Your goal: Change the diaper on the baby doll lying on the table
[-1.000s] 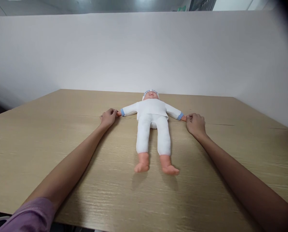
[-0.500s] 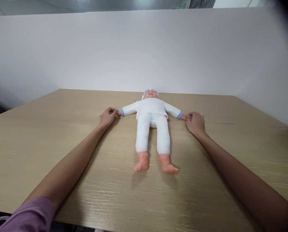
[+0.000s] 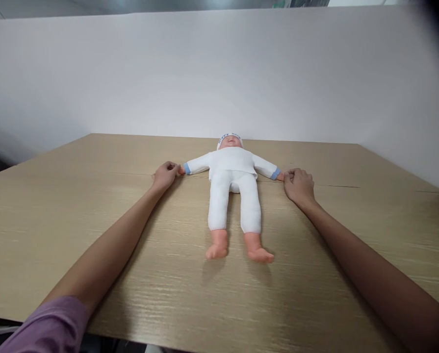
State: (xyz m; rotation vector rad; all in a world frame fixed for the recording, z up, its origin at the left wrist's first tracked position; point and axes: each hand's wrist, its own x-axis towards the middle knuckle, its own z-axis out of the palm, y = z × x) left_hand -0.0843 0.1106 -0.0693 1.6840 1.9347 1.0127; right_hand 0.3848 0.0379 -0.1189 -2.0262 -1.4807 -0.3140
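Observation:
A baby doll (image 3: 233,164) in a white top and trousers with blue cuffs lies on its back, its feet toward me and its arms spread wide. On its head is a white cap (image 3: 221,141) with blue lettering. My left hand (image 3: 166,175) pinches the doll's hand on the left side, just past the blue cuff. On the other side my right hand (image 3: 299,185) has its fingers closed on the doll's other hand. Both of my hands rest low at the tabletop. The doll's bare feet (image 3: 217,245) are in plain sight.
The wooden table (image 3: 167,284) has a thin seam running across it near the doll's arms. Behind its far edge stands a plain white partition (image 3: 219,73). The table's near edge shows at the lower left.
The view has shifted very slightly, so the scene sits a little higher. My hands keep their hold, and the doll stays in place on the table.

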